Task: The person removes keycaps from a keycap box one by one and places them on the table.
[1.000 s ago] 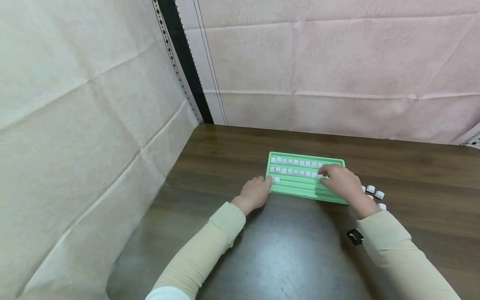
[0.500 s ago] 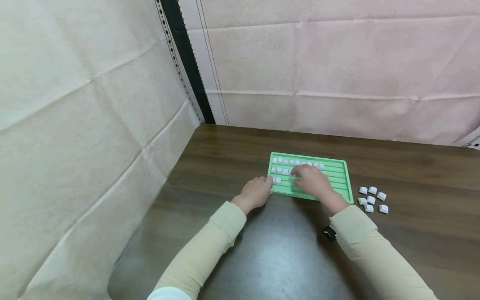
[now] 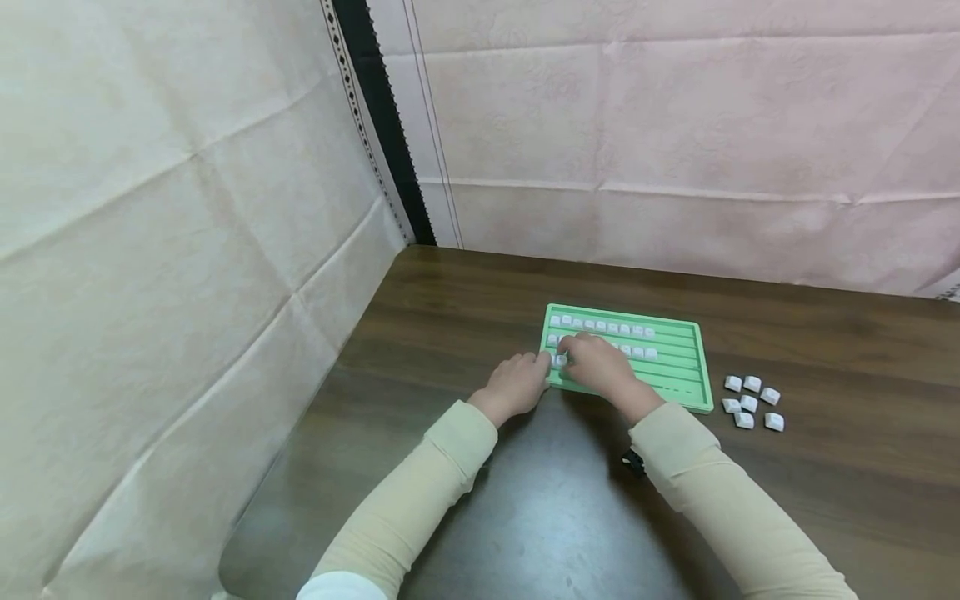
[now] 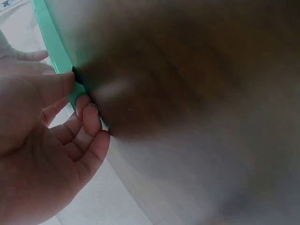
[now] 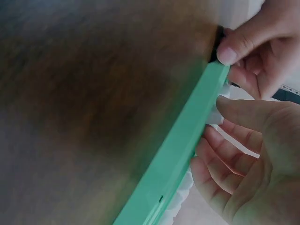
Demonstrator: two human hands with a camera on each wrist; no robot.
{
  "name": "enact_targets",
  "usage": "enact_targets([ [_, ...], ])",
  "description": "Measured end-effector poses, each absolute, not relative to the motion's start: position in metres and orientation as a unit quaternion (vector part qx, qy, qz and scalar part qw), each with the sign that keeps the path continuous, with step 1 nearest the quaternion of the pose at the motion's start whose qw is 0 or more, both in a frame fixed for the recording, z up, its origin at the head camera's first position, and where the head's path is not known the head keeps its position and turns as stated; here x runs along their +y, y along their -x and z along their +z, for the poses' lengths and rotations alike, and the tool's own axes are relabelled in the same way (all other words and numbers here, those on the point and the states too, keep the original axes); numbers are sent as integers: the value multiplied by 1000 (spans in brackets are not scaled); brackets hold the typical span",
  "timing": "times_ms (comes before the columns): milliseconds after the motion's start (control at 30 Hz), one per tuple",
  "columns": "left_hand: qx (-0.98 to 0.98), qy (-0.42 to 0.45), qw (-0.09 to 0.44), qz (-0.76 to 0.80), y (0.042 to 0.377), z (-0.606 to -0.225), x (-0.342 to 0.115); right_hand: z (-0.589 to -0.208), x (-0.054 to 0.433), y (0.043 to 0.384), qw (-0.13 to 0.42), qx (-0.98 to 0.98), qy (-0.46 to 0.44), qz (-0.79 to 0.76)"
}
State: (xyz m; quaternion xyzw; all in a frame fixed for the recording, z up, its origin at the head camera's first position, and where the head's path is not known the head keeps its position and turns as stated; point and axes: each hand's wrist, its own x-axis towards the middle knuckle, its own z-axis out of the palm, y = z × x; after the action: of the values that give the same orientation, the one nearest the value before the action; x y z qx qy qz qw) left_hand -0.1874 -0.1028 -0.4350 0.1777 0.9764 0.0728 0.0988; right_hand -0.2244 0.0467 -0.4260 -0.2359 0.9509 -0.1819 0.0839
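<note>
A green ridged tray [image 3: 681,360] lies on the dark wooden table, with white keycaps set in its back rows. My left hand [image 3: 514,387] grips its left front corner, thumb on the outer wall in the left wrist view. Over the left part of the tray, my right hand [image 3: 600,368] reaches to the third row, beside two keycaps. In the right wrist view its thumb and fingers pinch a white keycap [image 5: 215,116] just behind the tray's green front wall [image 5: 180,136]. My right hand covers part of the second row in the head view.
Several loose white keycaps [image 3: 748,403] lie on the table [image 3: 847,367] to the right of the tray. Pale cloth walls [image 3: 675,125] rise behind and to the left of the table, with a dark strip [image 3: 378,92] at their corner.
My right hand has moved left across the tray, from the right end of the second row to the left part of the third. My left hand keeps its grip on the corner.
</note>
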Motion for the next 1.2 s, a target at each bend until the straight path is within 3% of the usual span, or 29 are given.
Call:
enact_targets([
  [700, 979, -161, 107, 69, 188, -432, -99, -425, 49, 226, 72, 954, 223, -188],
  [1200, 978, -147, 126, 72, 188, -432, -99, -408, 100, 230, 70, 953, 217, -201],
])
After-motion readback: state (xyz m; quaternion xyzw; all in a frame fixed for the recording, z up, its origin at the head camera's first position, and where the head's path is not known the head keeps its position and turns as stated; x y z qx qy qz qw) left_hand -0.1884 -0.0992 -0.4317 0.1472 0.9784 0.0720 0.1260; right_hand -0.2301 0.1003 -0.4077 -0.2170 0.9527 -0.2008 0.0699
